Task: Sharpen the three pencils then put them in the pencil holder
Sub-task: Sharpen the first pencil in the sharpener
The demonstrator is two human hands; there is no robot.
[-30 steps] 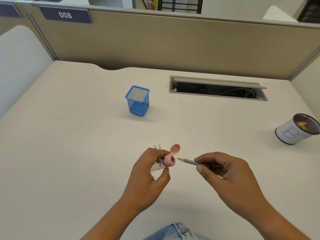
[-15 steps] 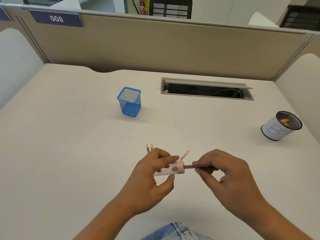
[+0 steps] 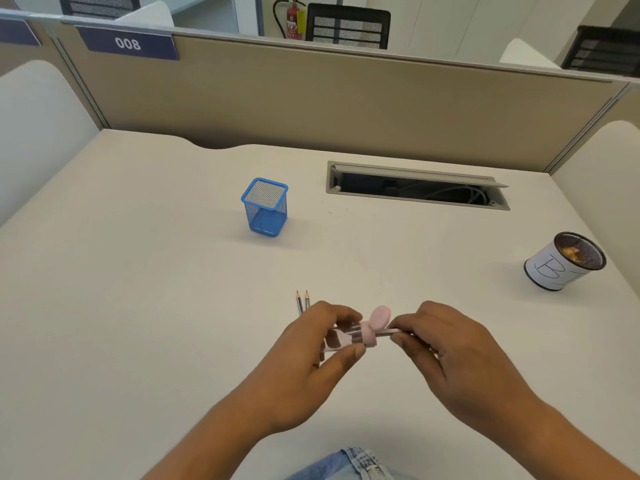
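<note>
Sharpening step, head view. The left hand (image 3: 304,368) gripped the pink sharpener (image 3: 360,337) between thumb and curled fingers, holding it level above the desk (image 3: 138,306), probably so that its mouth faced the other hand and its clear body caught the shavings. Its hinged cap (image 3: 381,315) stood flipped up, leaving the mouth free. The right hand (image 3: 457,362) pinched a pencil (image 3: 391,330) close to the sharpener, its tip inside the mouth; so short a hold likely gave firm control for twisting. Two more pencils (image 3: 300,303) lay side by side on the desk just behind the left hand, points away from the person, near at hand; whether they were already sharpened is a judgement the view does not settle. The blue mesh holder (image 3: 265,207) stood upright farther back, well apart, and appeared to contain no pencils. To the right a mesh cup (image 3: 561,268) wrapped in white paper bore a handwritten "B" and seemed to hold shavings. A plate (image 3: 128,43) on the partition read "008". The extinguisher (image 3: 292,20) label behind it was too small to read.
</note>
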